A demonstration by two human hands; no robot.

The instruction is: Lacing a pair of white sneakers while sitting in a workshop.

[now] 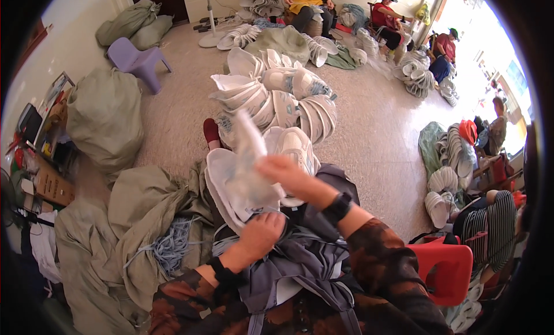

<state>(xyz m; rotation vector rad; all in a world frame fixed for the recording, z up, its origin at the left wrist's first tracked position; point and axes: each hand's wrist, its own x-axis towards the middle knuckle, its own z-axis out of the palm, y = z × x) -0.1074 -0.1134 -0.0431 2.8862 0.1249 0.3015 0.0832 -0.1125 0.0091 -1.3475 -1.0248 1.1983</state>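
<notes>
Our right hand [297,176] has its fingers narrowed on the right side of a white, soft-looking shoe upper [254,182], blurred by motion. Our left hand [262,236] is curled just below it; we cannot tell whether those fingers pinch it. We would do well to steady its lower end with the left fingers, bend it gently, and avoid scuffing the pale-lined white uppers [216,173] left of the fingers or the grey-trimmed white shoe upper [294,145] beyond the right ones.

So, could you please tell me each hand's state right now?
Left hand: fingers curled; any hold unclear.
Right hand: closed on a blurred white shoe upper.
</notes>
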